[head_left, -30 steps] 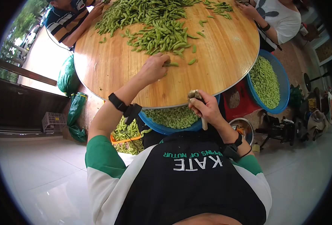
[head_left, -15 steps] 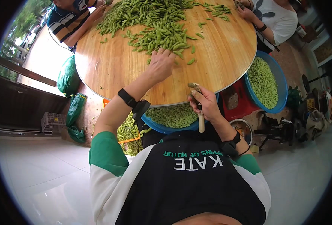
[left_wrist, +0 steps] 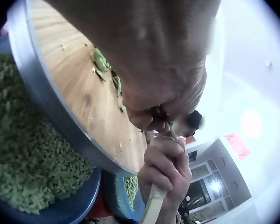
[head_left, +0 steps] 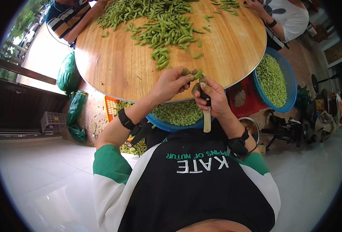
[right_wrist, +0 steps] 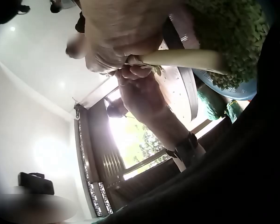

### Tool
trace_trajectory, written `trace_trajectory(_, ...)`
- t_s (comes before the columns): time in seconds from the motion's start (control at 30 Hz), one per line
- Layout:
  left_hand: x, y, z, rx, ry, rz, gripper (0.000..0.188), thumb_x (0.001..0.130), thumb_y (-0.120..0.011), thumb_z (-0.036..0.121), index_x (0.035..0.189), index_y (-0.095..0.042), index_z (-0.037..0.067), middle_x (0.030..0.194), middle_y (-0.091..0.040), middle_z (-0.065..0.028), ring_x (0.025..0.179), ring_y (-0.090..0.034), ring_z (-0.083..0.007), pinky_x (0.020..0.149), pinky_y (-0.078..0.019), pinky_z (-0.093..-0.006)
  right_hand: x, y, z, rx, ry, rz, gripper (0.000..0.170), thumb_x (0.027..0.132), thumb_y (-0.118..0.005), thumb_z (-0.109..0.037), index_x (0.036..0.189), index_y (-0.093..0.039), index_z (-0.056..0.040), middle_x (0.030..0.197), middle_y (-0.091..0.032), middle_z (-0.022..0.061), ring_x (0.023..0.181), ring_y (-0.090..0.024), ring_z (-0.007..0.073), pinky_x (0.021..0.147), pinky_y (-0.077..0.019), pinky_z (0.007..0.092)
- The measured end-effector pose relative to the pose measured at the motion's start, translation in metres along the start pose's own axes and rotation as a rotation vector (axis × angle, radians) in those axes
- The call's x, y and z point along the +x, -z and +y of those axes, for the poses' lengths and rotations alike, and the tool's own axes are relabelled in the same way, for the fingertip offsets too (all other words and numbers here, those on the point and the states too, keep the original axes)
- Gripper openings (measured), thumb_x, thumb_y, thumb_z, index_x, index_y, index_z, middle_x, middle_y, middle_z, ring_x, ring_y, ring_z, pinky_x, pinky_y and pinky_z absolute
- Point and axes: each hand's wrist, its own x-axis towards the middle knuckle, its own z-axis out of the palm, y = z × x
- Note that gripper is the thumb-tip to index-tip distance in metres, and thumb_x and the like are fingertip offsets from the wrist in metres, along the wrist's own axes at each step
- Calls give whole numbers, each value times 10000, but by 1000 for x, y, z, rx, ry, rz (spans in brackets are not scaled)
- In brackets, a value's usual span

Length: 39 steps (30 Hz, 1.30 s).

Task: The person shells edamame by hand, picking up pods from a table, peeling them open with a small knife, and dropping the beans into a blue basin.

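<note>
- Two hands meet near the rim of the wooden table (head_left: 232,62), with one green pod (head_left: 198,74) between their fingertips.
- The left hand (head_left: 173,84) pinches this pod; a firm, light hold close to one end should steady it without bruising the beans.
- The right hand (head_left: 215,97) wraps round a pale-handled tool (head_left: 207,121), its handle pointing back toward the body. The working end is mostly hidden, so whether it is edged I cannot tell; keeping the left fingertips off its line seems wise.
- Short, controlled thumb pressure would probably serve better than a wide pull.
- The blue basin (head_left: 167,126), full of loose beans (head_left: 178,113), sits low beside the table edge; working just above it should save stray drops.
- A small cluster of pods (head_left: 161,57) lies within easy reach, in front of the larger heap (head_left: 165,29).
</note>
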Motion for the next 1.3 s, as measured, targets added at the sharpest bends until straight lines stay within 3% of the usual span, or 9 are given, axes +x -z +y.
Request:
trace_trajectory(0.4,-11,2,-18,122,-316,99,120,950,-544,122,931,-576,8,731,-563,7,650,-517,-30,563,-412,-187,0,-20,5,-6,-26,119,305,971,-474,-127,1270,-489,-68,757,-507,50,494,-368,68,381,-331,182)
trace_trajectory(0.5,-8,3,-21,-83,-223,84,111,954,-539,123,969,-583,23,708,-536,14,616,-486,-38,526,-386,-193,2,-19,-1,107,-58,69,242,959,-491,-115,1194,-518,-61,743,-505,49,479,-363,70,372,-322,188)
trace_trajectory(0.57,-8,6,-22,-604,-41,-190,121,958,-540,143,1005,-588,42,685,-504,26,573,-438,-43,486,-347,-196,2,-16,-2,211,-86,-20,189,953,-502,-113,1130,-534,-56,746,-511,53,474,-365,75,368,-315,193)
trace_trajectory(0.8,-9,2,-15,-880,131,-310,140,973,-524,171,992,-581,44,665,-463,42,554,-414,-43,460,-329,-211,4,-7,1,372,-145,-98,209,959,-494,-122,1158,-530,-69,739,-486,36,485,-354,66,365,-303,183)
trace_trajectory(0.87,-5,4,-13,-47,-90,21,129,932,-584,159,924,-563,32,663,-485,7,562,-489,-107,467,-373,-255,5,-6,2,350,-138,-33,202,960,-494,-129,1152,-530,-79,749,-486,32,492,-357,64,368,-303,180)
trace_trajectory(0.9,-4,4,-12,-43,-91,18,129,932,-584,159,924,-563,32,663,-485,7,562,-489,-107,467,-373,-255,5,-6,4,361,-158,-4,201,962,-494,-136,1154,-527,-89,758,-486,31,498,-360,62,370,-304,178)
trace_trajectory(0.97,-8,4,-12,828,-829,227,126,872,-627,86,929,-554,1,669,-515,-74,578,-541,-216,507,-420,-318,6,-6,6,374,-181,28,200,964,-494,-143,1156,-524,-99,766,-486,29,504,-364,60,372,-305,177)
trace_trajectory(1.07,-17,0,-16,1056,-811,284,195,800,-651,65,968,-577,0,728,-545,-153,710,-568,-353,591,-446,-406,8,-9,7,422,-218,7,213,966,-494,-153,1174,-515,-113,772,-491,29,503,-362,56,372,-305,177)
trace_trajectory(1.3,-16,-6,-5,696,-672,276,135,845,-634,95,930,-609,-7,716,-567,-135,646,-572,-261,557,-440,-354,5,-18,3,323,-129,9,208,965,-487,-136,1168,-514,-97,776,-504,36,505,-374,51,374,-309,172)
